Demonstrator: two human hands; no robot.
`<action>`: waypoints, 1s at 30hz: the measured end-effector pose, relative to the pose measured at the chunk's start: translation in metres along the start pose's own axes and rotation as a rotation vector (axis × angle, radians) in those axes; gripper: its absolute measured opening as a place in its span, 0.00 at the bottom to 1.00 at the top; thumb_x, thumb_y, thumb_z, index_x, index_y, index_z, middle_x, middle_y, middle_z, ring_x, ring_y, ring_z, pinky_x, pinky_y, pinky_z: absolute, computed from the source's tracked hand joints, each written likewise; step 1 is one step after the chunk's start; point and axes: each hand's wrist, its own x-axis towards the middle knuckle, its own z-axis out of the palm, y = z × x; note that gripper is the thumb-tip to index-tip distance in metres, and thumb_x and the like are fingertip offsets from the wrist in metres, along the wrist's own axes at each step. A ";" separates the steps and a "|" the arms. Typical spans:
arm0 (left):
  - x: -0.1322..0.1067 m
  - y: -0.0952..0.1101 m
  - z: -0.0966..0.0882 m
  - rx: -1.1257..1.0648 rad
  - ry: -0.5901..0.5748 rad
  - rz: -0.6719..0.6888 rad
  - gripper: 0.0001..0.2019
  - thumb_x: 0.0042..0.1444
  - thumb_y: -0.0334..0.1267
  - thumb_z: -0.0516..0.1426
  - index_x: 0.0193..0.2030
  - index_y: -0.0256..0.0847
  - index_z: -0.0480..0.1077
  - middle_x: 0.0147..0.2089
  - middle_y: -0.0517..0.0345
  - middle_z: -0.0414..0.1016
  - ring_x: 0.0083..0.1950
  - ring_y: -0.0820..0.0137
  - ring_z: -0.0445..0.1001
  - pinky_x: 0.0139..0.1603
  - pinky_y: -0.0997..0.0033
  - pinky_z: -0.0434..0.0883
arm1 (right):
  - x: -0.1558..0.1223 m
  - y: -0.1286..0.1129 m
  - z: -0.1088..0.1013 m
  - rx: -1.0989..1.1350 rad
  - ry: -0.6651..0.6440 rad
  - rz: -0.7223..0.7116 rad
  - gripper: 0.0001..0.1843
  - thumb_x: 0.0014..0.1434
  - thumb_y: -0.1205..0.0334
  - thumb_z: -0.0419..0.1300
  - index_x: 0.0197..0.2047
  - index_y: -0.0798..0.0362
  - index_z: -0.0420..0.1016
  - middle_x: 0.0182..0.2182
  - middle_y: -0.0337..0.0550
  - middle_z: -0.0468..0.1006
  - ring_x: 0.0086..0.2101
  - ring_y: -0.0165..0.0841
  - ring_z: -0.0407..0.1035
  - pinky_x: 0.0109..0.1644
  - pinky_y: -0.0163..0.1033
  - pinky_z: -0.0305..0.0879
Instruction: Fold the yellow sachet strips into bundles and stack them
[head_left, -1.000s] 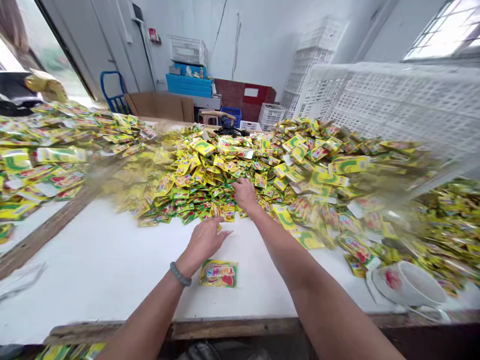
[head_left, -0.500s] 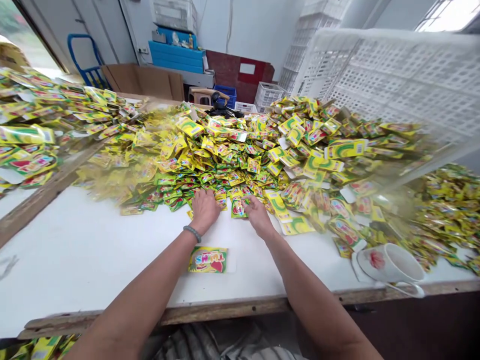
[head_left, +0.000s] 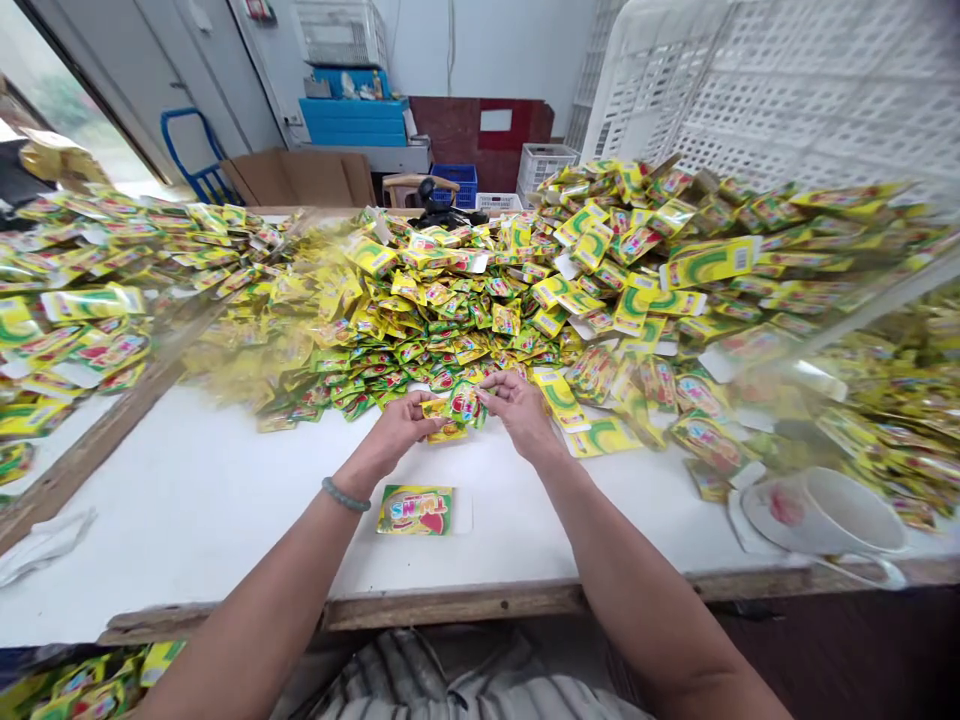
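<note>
White bench point(head_left: 247, 500) is stretching beneath. The left hand point(head_left: 397, 430) is clamping its grip on a yellow sachet point(head_left: 451, 432), the right hand point(head_left: 521, 410) on a green sachet point(head_left: 466, 403), apparently by edges so prints are showing; a flat packet point(head_left: 412, 510) is lying nearer, the heap point(head_left: 405, 330) sprawling beyond.

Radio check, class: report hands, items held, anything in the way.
Left hand: pinching small, glossy yellow packet. Right hand: pinching small, glossy green printed packet. Nothing blocking the hands; flat yellow-green rectangular pack lies apart, untouched.
</note>
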 end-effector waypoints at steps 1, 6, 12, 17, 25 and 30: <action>-0.003 -0.001 0.003 -0.051 0.002 -0.005 0.24 0.34 0.38 0.70 0.38 0.39 0.68 0.22 0.67 0.71 0.21 0.76 0.64 0.24 0.76 0.57 | -0.001 -0.001 0.002 0.002 -0.013 0.009 0.17 0.43 0.52 0.70 0.32 0.51 0.72 0.26 0.36 0.74 0.26 0.28 0.65 0.30 0.34 0.63; -0.004 -0.008 0.011 -0.198 0.024 -0.016 0.25 0.32 0.35 0.70 0.38 0.39 0.66 0.25 0.65 0.75 0.24 0.75 0.68 0.27 0.76 0.60 | -0.005 0.000 0.010 0.017 0.001 0.070 0.20 0.39 0.50 0.72 0.30 0.51 0.72 0.26 0.35 0.72 0.29 0.30 0.69 0.32 0.38 0.73; 0.001 -0.008 0.005 -0.293 0.086 0.022 0.20 0.34 0.36 0.68 0.36 0.38 0.70 0.24 0.66 0.72 0.28 0.72 0.72 0.33 0.73 0.67 | -0.010 0.000 0.018 -0.103 0.103 0.024 0.15 0.43 0.51 0.69 0.27 0.51 0.71 0.25 0.38 0.73 0.27 0.31 0.68 0.34 0.40 0.72; 0.001 -0.006 0.000 -0.391 0.100 0.007 0.19 0.36 0.38 0.67 0.37 0.38 0.69 0.29 0.62 0.76 0.30 0.71 0.74 0.37 0.69 0.70 | -0.014 0.004 0.026 -0.203 0.125 -0.047 0.11 0.47 0.53 0.66 0.28 0.51 0.72 0.25 0.39 0.75 0.27 0.32 0.69 0.35 0.39 0.67; 0.001 -0.010 0.002 -0.239 0.124 0.050 0.26 0.31 0.46 0.72 0.34 0.39 0.67 0.25 0.64 0.73 0.26 0.73 0.70 0.31 0.71 0.67 | -0.014 0.005 0.027 -0.201 0.086 0.017 0.18 0.47 0.48 0.68 0.34 0.50 0.71 0.29 0.39 0.77 0.31 0.33 0.71 0.39 0.40 0.68; -0.004 -0.006 -0.002 -0.113 0.021 0.057 0.26 0.34 0.48 0.71 0.36 0.39 0.66 0.27 0.62 0.75 0.28 0.71 0.72 0.32 0.71 0.67 | -0.011 0.005 0.022 -0.070 -0.156 0.190 0.23 0.41 0.44 0.71 0.32 0.52 0.72 0.29 0.40 0.78 0.31 0.34 0.71 0.38 0.40 0.68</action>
